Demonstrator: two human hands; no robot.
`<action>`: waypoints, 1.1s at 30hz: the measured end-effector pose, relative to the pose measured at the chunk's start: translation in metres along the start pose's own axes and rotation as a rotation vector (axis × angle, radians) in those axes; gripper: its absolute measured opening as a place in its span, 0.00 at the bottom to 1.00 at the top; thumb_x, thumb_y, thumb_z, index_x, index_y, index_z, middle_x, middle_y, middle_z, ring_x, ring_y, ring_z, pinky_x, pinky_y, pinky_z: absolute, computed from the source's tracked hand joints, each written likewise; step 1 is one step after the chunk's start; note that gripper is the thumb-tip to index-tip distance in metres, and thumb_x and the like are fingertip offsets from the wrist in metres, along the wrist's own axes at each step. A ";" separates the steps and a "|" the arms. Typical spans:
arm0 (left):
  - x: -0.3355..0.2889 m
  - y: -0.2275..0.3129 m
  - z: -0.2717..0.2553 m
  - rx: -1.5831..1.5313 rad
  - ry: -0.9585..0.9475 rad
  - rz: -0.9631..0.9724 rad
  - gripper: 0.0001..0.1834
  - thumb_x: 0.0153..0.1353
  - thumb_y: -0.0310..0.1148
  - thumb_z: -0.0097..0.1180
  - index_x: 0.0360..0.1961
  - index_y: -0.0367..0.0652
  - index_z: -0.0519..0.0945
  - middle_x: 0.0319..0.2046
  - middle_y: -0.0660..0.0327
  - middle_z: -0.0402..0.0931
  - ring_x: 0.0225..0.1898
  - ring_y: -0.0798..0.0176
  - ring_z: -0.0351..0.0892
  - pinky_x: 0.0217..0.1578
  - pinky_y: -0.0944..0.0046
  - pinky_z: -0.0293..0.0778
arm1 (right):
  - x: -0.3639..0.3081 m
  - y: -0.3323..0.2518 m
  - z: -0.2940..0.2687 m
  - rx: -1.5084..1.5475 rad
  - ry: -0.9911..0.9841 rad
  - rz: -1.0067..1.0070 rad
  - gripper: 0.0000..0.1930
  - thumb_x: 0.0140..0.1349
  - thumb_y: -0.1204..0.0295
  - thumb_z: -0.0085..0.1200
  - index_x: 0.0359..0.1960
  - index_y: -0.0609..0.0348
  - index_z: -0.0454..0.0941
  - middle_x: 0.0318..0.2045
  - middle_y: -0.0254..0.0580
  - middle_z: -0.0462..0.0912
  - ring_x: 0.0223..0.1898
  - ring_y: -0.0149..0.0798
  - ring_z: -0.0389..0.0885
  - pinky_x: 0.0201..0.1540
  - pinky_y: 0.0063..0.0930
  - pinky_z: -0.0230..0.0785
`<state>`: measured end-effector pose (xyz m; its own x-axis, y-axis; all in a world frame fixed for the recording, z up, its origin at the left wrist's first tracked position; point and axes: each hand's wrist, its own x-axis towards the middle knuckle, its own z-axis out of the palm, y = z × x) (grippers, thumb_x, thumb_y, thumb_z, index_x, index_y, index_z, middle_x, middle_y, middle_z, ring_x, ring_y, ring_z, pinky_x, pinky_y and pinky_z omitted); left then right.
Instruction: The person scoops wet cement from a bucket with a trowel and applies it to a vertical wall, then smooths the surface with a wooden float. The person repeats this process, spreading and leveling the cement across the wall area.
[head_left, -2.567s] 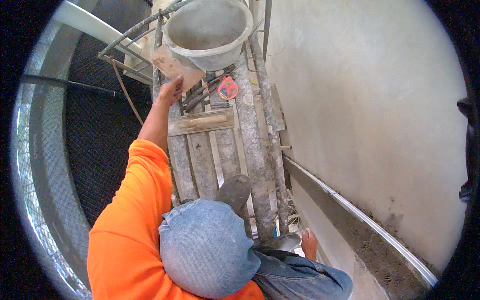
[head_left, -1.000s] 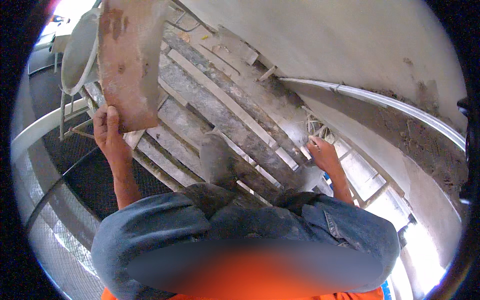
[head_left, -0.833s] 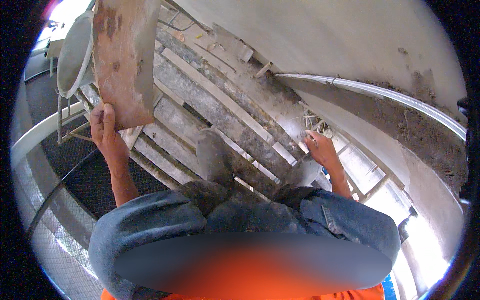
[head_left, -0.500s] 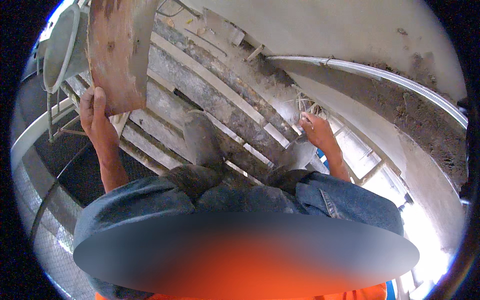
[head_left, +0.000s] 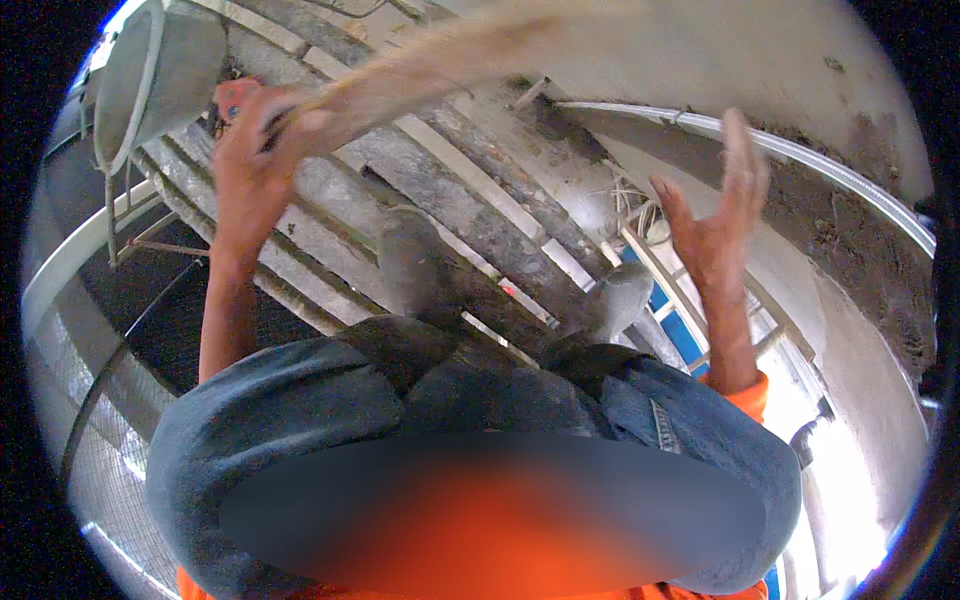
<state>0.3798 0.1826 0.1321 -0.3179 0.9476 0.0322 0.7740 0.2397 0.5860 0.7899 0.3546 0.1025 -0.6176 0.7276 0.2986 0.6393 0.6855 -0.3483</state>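
Observation:
My left hand (head_left: pixel 252 165) grips one end of a long wooden board (head_left: pixel 425 75). The board slants up and to the right, its edge toward me, and its far end is smeared by motion near the wall. My right hand (head_left: pixel 715 225) is raised at the right with its fingers apart and nothing in it, in front of the metal-coloured strip (head_left: pixel 800 160) along the wall. A red object (head_left: pixel 238 97) of unclear kind shows just beyond my left hand.
Dusty planks (head_left: pixel 465 185) with gaps form the platform under my boots (head_left: pixel 408 262). A large grey basin (head_left: pixel 170 70) stands at the far left, next to dark netting (head_left: pixel 150 310). The wall (head_left: pixel 730 50) rises along the right. Thin ties (head_left: pixel 625 195) lie near its foot.
The board has swung from upright at the left to slanting rightward, edge toward me. My left hand has shifted right and up. The right hand has risen from near the planks, fingers now spread.

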 end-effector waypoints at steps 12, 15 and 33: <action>0.060 0.046 0.046 -0.108 0.129 0.500 0.14 0.63 0.35 0.66 0.49 0.47 0.84 0.47 0.57 0.83 0.52 0.53 0.82 0.55 0.55 0.76 | 0.044 -0.035 -0.027 0.119 -0.620 0.039 0.12 0.65 0.67 0.63 0.43 0.62 0.81 0.38 0.57 0.83 0.39 0.64 0.81 0.41 0.48 0.74; 0.060 -0.005 0.023 -0.195 0.190 0.142 0.14 0.67 0.32 0.62 0.53 0.43 0.84 0.52 0.58 0.84 0.55 0.60 0.81 0.60 0.59 0.73 | 0.046 -0.017 -0.024 -0.002 -0.575 0.222 0.14 0.70 0.62 0.58 0.44 0.64 0.81 0.36 0.57 0.84 0.38 0.62 0.82 0.43 0.45 0.74; 0.052 -0.020 -0.052 -0.124 -0.070 -0.125 0.16 0.73 0.35 0.54 0.52 0.34 0.82 0.48 0.57 0.82 0.50 0.63 0.79 0.55 0.63 0.72 | -0.017 0.011 -0.032 0.404 -0.264 0.362 0.20 0.65 0.59 0.63 0.52 0.58 0.83 0.50 0.51 0.86 0.53 0.58 0.83 0.57 0.46 0.76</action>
<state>0.3192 0.2157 0.1639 -0.3649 0.9256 -0.1008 0.6559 0.3324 0.6777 0.8226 0.3506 0.1219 -0.5191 0.8469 -0.1152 0.6376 0.2940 -0.7120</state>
